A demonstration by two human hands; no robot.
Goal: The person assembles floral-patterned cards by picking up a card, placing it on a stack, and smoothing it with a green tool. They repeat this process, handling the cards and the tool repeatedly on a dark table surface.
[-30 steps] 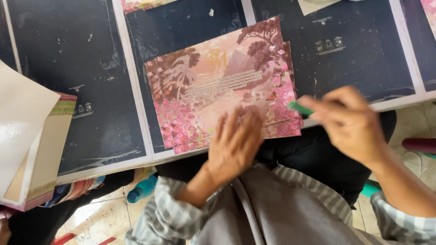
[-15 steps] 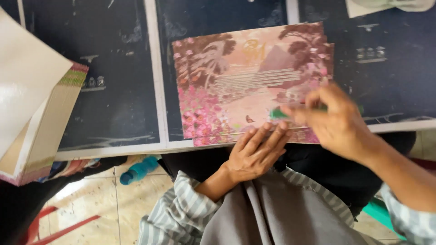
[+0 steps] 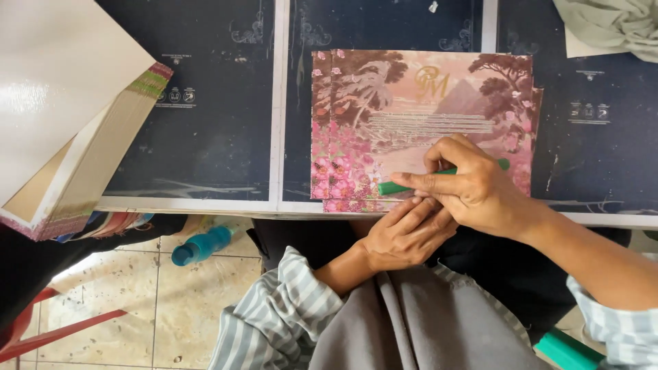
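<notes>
Green stick [image 3: 394, 186] gripped by right hand [image 3: 473, 188] over pink card [image 3: 384, 116].

Table [image 3: 205, 103]: you work at a dark navy top, split by pale strips into panels, with a pale front edge.
Centre: a pink card [image 3: 384, 116] printed with trees and flowers lies flat before you, on a second like it whose edges show at left and right.
Left: a thick stack of cards [image 3: 75, 144] with a glossy cream sheet on top hangs over the table's front edge.
Far right corner: you have a crumpled grey-green cloth [image 3: 610, 27] lying on a pale sheet [image 3: 582, 49].
</notes>
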